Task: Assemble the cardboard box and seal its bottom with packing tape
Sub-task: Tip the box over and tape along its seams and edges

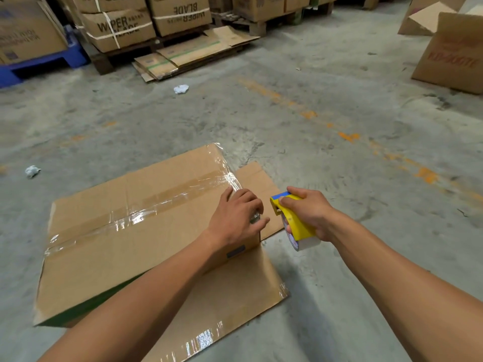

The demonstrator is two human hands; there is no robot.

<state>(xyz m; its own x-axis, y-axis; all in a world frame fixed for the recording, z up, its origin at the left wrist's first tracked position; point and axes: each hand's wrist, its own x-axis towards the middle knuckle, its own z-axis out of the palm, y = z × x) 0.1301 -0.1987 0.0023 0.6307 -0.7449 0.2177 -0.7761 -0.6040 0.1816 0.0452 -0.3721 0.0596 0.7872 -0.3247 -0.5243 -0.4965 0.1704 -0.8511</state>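
Note:
A brown cardboard box (109, 246) stands upside down on the concrete floor, its bottom flaps closed. Clear packing tape (146, 215) runs along the centre seam from the left edge to the right edge. My left hand (236, 218) lies flat on the box's right edge, pressing on the tape end there. My right hand (311, 212) grips a yellow and blue tape dispenser (294, 220) just right of the box, a white tape roll under it. The box's loose flaps (235, 296) lie spread on the floor at the right and near side.
Stacked cartons on pallets (120, 24) and flattened cardboard (190, 53) stand at the back. A blue pallet (44, 64) is far left. More boxes (452, 53) stand at the far right. Two crumpled white scraps (181, 88) (32, 171) lie on the floor.

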